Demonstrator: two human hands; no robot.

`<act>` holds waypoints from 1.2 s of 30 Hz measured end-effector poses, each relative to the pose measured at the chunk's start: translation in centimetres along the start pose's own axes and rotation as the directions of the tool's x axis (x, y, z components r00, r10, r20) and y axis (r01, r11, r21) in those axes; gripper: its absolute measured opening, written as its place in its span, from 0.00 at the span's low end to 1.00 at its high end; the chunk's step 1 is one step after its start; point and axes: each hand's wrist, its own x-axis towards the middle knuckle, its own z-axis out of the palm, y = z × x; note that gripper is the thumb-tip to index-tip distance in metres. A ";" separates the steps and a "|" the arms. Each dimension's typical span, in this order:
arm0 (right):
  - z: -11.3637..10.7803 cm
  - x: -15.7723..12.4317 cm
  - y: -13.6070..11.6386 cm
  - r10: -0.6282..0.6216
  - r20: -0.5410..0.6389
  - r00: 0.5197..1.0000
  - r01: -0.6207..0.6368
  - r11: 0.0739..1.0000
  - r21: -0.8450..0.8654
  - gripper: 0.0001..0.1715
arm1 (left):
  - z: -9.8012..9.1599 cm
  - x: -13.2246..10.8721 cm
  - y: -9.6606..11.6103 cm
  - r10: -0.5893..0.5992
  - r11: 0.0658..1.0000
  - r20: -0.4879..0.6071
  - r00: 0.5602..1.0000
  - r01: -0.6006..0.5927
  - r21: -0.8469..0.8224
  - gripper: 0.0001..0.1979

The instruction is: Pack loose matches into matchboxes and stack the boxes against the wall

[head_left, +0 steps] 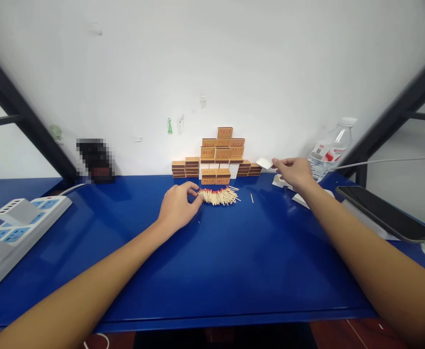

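Note:
My left hand (179, 203) rests on the blue table with thumb and fingers closed at the left end of a pile of red-tipped matches (219, 196); what its fingertips hold, if anything, is too small to make out. One loose match (252, 198) lies right of the pile. Behind the pile, stacked matchboxes (223, 154) rise against the wall, with lower stacks on both sides. My right hand (294, 172) pinches a small white card (264, 163) just right of the matchboxes, above more white pieces (281, 182).
A water bottle (330, 150) and a dark phone (386, 213) stand and lie at the right of the blue table (215, 271). A white power strip (26, 232) with plugs is at the left. A blurred black object (96, 161) sits by the wall. Dark metal posts flank both sides.

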 end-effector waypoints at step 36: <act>-2.2 -4.2 -4.4 -0.258 0.145 0.955 0.289 0.705 -0.648 0.22 | -0.7 9.4 -7.5 -0.099 0.995 -0.184 0.978 0.098 -0.016 0.25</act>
